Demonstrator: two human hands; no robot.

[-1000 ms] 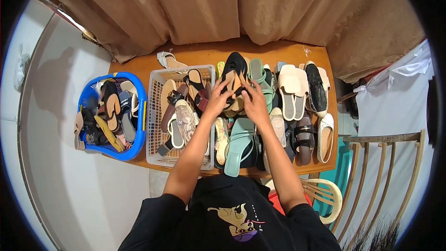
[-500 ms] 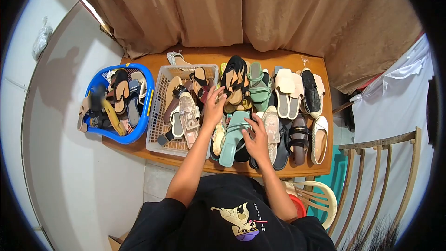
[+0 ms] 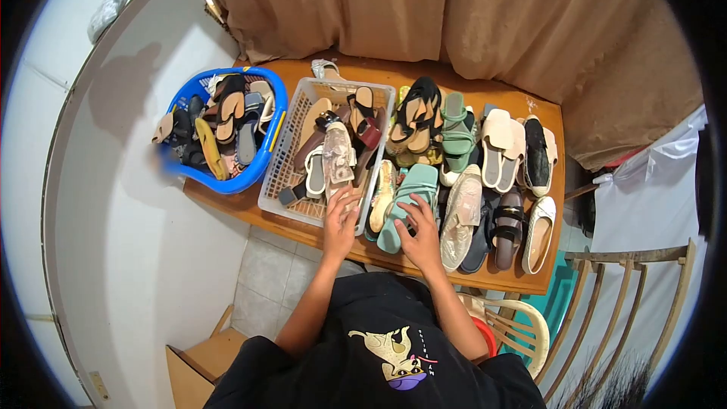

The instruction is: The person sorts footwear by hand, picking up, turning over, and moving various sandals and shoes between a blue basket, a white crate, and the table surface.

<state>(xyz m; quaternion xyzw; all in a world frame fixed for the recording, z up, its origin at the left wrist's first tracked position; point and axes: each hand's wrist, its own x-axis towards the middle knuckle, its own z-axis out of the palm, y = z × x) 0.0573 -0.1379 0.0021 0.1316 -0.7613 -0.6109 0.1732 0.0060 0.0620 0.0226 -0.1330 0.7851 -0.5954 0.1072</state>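
Note:
Near the front edge of the white basket (image 3: 270, 210), my left hand (image 3: 341, 221) is open, fingers spread, by the lower end of a plastic-wrapped sandal (image 3: 338, 153). My right hand (image 3: 419, 233) rests open on the light green sandals (image 3: 416, 184), its fingers over their straps. Left of these sandals stands a pale patterned shoe (image 3: 382, 195); to their right is a plastic-wrapped shoe (image 3: 461, 220). Behind them lie black strappy sandals (image 3: 417, 115) and darker green sandals (image 3: 457, 130).
A blue basket (image 3: 279, 106) full of footwear is at the table's left end. More pairs, including white slides (image 3: 497, 136) and a white flat (image 3: 539, 233), fill the right side. A plastic chair (image 3: 534, 323) and a wooden rack (image 3: 628, 257) stand at the right.
My left hand has come down from the black sandals to the basket's front. The light green sandals now sit further back and closer together. The view has shifted, moving the baskets rightward.

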